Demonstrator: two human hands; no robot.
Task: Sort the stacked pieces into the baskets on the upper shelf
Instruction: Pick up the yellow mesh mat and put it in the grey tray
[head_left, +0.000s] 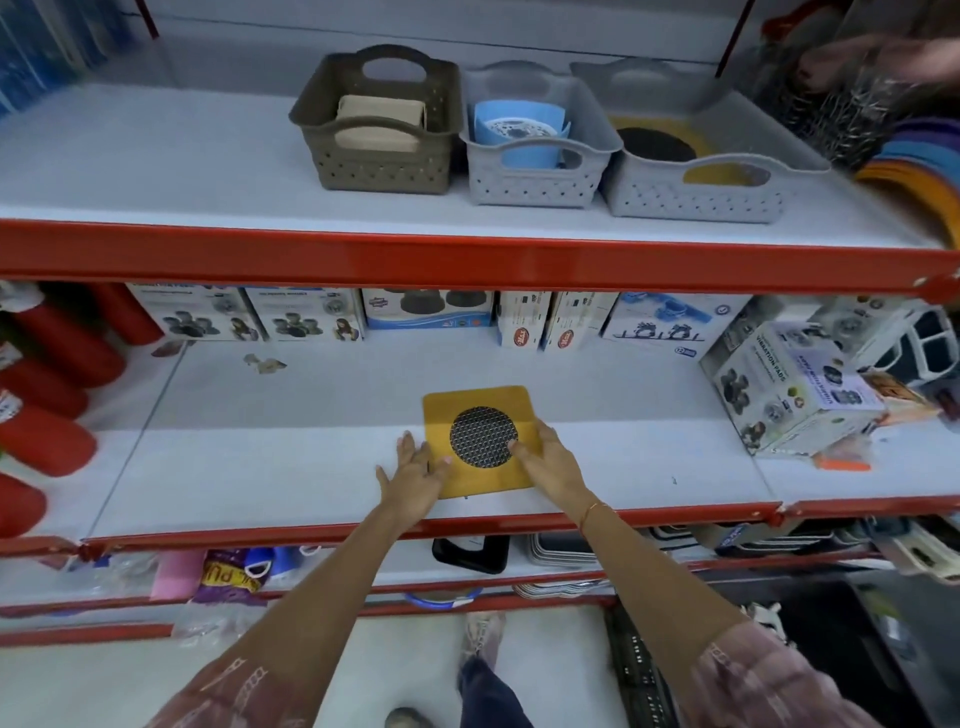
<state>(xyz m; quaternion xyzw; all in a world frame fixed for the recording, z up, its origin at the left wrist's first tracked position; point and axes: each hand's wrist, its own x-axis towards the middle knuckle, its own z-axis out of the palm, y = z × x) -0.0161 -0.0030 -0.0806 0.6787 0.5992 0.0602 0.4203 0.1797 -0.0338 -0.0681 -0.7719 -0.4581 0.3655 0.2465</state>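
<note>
My left hand (415, 475) lies flat, fingers spread, on the near left corner of the yellow piece (480, 415); my right hand (545, 457) rests on its right side, fingers loosely spread, tips touching the dark mesh disc (483, 435). The piece lies flat on the middle shelf (311, 467). Above, on the upper shelf (156, 156): brown basket (379, 161) with beige pieces, grey basket (530, 176) with blue ones, wide grey basket (701, 192) holding a yellow one.
</note>
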